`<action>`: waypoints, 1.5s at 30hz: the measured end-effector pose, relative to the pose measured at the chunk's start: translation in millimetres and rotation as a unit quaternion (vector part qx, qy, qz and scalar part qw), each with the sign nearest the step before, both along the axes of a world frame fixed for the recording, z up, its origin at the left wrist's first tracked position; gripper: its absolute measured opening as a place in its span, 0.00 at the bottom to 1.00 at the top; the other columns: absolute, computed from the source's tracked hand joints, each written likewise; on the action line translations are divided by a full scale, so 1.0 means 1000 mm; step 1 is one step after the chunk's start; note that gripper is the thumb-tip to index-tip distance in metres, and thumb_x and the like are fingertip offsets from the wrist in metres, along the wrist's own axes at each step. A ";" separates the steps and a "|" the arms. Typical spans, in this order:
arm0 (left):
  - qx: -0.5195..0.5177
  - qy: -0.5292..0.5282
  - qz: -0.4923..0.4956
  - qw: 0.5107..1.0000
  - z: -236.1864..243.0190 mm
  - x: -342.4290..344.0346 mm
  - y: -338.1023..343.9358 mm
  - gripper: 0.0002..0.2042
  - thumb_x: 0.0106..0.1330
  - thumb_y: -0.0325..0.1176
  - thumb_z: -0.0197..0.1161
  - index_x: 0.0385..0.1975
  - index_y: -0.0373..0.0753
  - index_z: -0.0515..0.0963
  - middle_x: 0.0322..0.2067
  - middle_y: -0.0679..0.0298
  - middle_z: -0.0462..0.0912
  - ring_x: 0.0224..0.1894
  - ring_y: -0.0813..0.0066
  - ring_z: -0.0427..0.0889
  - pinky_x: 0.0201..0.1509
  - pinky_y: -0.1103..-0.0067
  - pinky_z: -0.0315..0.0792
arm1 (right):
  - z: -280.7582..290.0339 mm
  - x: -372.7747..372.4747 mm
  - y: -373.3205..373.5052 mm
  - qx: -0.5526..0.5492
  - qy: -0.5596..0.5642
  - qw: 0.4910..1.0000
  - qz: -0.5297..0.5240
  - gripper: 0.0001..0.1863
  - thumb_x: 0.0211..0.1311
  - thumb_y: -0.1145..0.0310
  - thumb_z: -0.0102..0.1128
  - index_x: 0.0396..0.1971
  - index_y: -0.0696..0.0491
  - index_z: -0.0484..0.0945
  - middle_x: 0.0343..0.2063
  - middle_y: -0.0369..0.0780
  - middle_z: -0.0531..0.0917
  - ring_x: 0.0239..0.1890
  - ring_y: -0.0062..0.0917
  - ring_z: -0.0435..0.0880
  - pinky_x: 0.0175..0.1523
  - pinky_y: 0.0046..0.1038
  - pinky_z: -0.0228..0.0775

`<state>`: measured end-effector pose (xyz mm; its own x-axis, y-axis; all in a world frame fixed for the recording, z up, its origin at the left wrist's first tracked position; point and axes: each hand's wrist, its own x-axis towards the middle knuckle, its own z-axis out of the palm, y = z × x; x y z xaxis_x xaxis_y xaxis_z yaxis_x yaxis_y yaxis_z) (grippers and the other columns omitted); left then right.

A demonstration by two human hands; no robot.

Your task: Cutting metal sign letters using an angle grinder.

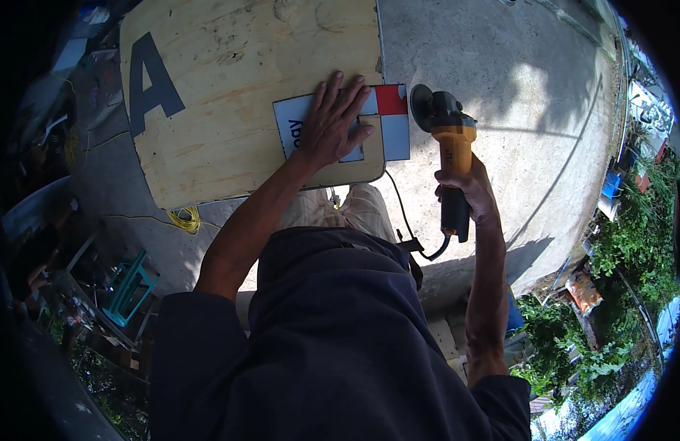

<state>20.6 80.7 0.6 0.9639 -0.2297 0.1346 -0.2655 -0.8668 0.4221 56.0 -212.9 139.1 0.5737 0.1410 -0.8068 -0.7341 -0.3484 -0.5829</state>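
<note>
My left hand (329,131) lies flat on a thin white panel (396,141) with a red patch and dark lettering, its fingers stretched out. The panel rests on a plywood board (222,88), its right end sticking out past the board's edge. Bare wood shows in a rectangular gap beside my thumb. In my right hand (474,189) is a yellow and black angle grinder (455,143), gripped round its body. Its disc (421,107) stands just right of the panel's overhanging end, apart from it by a small gap. Whether the disc is spinning I cannot tell.
The grinder's black cord (435,253) loops back toward my waist. A coil of yellow cable (184,219) lies on the concrete floor (531,95) below the board's near left corner. A teal plastic stool (128,288) is at the left, near a partly visible person (38,275). Plants (619,250) line the right.
</note>
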 end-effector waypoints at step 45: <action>-0.027 0.002 0.020 0.999 0.000 0.002 -0.005 0.28 0.74 0.42 0.60 0.73 0.45 0.67 0.77 0.64 0.60 0.79 0.49 0.52 0.80 0.52 0.49 | -0.001 -0.027 -0.013 0.052 0.096 0.993 -0.045 0.24 0.47 0.69 0.72 0.44 0.58 0.74 0.24 0.41 0.82 0.22 0.29 0.87 0.29 0.32 0.86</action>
<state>22.9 75.7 0.3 0.9728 -0.1829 0.1424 -0.2290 -0.8528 0.4693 29.2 -225.6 138.5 0.4249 0.1847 -0.8862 -0.8608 -0.2206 -0.4587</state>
